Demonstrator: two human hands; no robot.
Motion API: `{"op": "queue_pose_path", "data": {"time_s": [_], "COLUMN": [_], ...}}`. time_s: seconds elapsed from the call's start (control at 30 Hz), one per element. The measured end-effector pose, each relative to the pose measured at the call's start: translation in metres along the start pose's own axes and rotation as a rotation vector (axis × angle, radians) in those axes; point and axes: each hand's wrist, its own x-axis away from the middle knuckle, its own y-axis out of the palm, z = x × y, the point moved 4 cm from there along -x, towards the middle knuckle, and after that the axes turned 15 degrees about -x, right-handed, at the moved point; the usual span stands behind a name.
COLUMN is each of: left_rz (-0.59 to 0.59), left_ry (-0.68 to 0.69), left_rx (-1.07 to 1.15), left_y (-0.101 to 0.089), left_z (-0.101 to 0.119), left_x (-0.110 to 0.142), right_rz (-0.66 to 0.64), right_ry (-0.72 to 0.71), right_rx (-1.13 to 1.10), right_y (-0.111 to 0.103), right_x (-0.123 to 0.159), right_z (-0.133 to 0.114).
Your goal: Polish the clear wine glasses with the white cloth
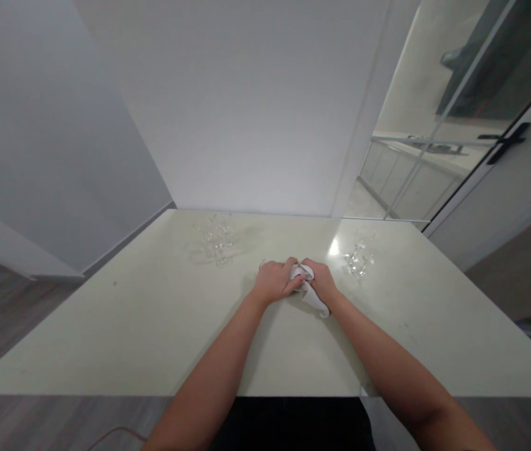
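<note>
My two hands meet over the middle of the pale table (106, 326). My left hand (275, 282) is curled shut around what looks like a clear glass, of which only a thin edge (262, 264) shows at its left side. My right hand (322, 280) is closed on a white cloth (311, 293). The cloth is bunched between both hands, and its tail hangs down toward me. The fingertips of my left hand touch the cloth.
Several clear glasses (216, 241) stand at the back left of the table, and a few more (358, 258) stand at the back right. A white wall rises behind the table. A glass door with a black handle (505, 143) is at the right.
</note>
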Motion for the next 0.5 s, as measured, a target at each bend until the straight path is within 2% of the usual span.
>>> {"op": "queue_pose_path", "data": {"time_s": [0.1,0.17,0.23,0.37,0.5], "left_rz": [0.173,0.205,0.142,-0.078,-0.122], "left_ry": [0.063,0.088,0.056,-0.041,-0.075], "left_rx": [0.050,0.043,0.020,-0.019,-0.029], "left_y": [-0.008,-0.010,-0.008,-0.006,-0.009], "left_z": [0.004,0.005,0.005,0.001,0.000], "left_x": [-0.002,-0.003,-0.004,-0.003,-0.001], "right_rz": [0.082,0.106,0.088,0.049,0.093], "right_ry": [0.053,0.085,0.086,0.046,0.027], "right_rx": [-0.205,-0.290,-0.272,-0.054,-0.014], "right_y": [0.000,0.001,0.002,0.003,0.003], "right_x": [-0.003,-0.006,-0.006,-0.001,0.003], "right_z": [0.009,0.014,0.014,0.001,-0.007]}}
